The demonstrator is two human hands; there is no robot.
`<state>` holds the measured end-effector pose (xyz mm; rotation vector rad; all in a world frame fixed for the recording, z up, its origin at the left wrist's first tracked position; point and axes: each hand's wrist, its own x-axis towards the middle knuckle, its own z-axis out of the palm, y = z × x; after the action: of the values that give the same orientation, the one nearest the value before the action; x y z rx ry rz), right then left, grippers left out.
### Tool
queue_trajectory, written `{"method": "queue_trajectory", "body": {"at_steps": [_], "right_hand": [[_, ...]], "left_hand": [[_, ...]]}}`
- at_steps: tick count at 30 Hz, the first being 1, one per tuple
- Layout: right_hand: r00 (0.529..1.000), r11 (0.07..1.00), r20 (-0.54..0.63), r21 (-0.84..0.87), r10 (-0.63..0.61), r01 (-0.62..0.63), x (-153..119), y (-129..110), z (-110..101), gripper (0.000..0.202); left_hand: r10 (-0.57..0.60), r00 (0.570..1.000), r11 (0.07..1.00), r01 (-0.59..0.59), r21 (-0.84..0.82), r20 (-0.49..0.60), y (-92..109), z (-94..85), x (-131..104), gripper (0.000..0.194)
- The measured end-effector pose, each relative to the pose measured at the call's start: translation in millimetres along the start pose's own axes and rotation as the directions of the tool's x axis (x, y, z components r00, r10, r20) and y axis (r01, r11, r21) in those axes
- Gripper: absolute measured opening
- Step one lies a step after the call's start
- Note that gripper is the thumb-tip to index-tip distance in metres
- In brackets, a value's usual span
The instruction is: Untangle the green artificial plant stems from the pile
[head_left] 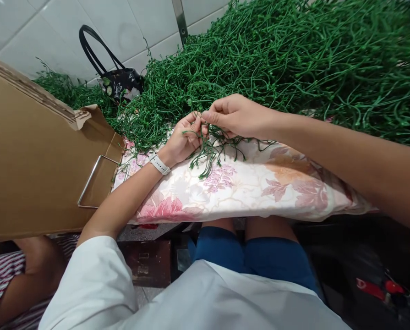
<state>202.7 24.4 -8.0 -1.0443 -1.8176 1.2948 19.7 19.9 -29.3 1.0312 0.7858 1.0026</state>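
Note:
Both my hands meet over the near edge of a big tangled heap of thin green plastic-looking stems (pixel 280 59). My left hand (pixel 188 136), palm up with a white watch (pixel 159 163) on the wrist, is closed on a small bunch of green stems (pixel 208 158) whose ends hang below the fingers. Thumb and fingers of my right hand (pixel 230 114) pinch at the top of this bunch, touching the left fingertips. The exact point of the pinch is partly hidden by the fingers. Under the hands lies a white cloth with pink and orange flowers (pixel 221 197).
A large cardboard box (pixel 36 160) with a metal wire handle (pixel 90 181) stands at the left. Behind it, a black floral handbag (pixel 122 85) leans near the tiled wall (pixel 53 27). Someone in striped clothing (pixel 5 284) sits at the lower left.

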Motion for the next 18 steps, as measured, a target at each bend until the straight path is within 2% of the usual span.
{"method": "queue_trajectory", "body": {"at_steps": [4,8,13,18], "right_hand": [[0.991,0.986,0.066,-0.114,-0.113,0.119,-2,-4,-3,0.026],[0.961,0.974,0.231,-0.131,-0.150,0.184,-3,-5,-9,0.025],[0.856,0.977,0.497,-0.074,-0.139,0.201,-3,-2,-21,0.038],[0.770,0.985,0.628,-0.033,-0.110,0.168,-3,-2,-31,0.048]], "left_hand": [[0.012,1.000,1.000,-0.013,-0.021,-0.015,0,1.3,0,0.019],[0.008,0.996,0.999,-0.005,-0.036,0.085,-1,-1.9,-1,0.028],[-0.012,0.983,1.000,0.013,-0.005,0.181,-4,-2.6,-6,0.029],[-0.040,0.963,0.999,0.036,0.020,0.265,-4,-0.9,-10,0.034]]}}
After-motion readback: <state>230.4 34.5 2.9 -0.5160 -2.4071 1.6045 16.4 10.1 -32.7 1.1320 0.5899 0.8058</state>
